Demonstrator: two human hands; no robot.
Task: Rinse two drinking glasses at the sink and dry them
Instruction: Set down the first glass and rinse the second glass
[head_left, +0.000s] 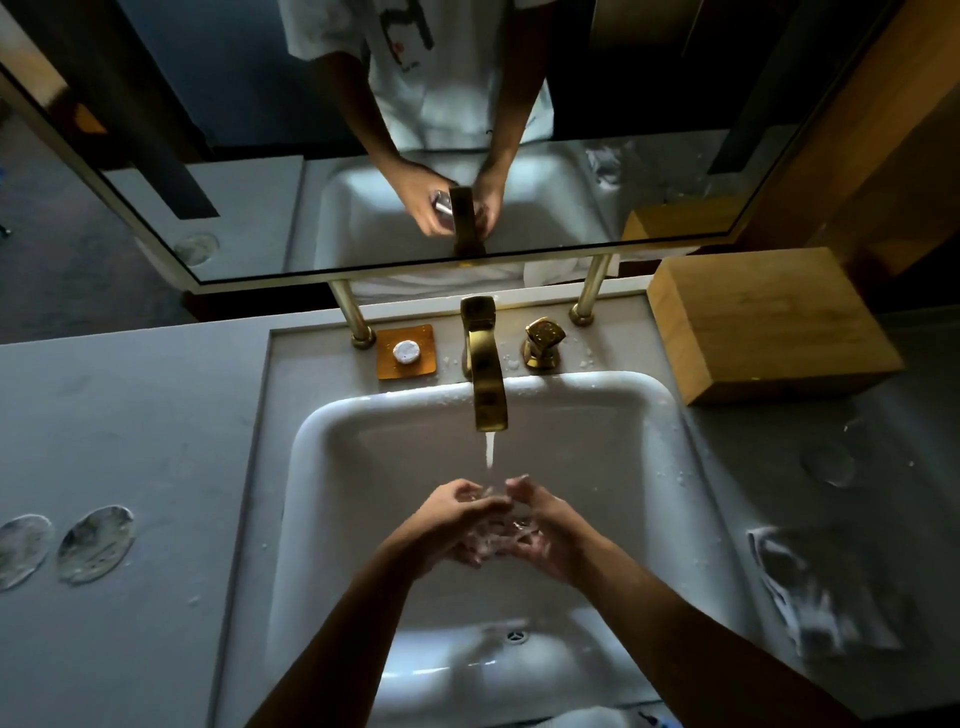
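A clear drinking glass (496, 519) is sitting under the running faucet (488, 384) above the sink (670, 467), with the left hand (457, 519) and right hand (540, 525) both curling round it. Rinsing looks underway; next it likely needs turning, then drying, perhaps with the crumpled cloth (821, 592) on the counter, while only 1 glass is showing.

The grey counter (130, 431) carries two round coasters (96, 543) left, a wooden box (769, 322), a crumpled cloth (826, 597) right.

A white sink (332, 441) sits in a grey tabletop (130, 415) — the faucet (485, 374) and its handle (543, 343) are gold. An orange-brown soap dish (387, 364) carries a white soap (406, 352); the box (769, 322) is pale wood — grain showing.
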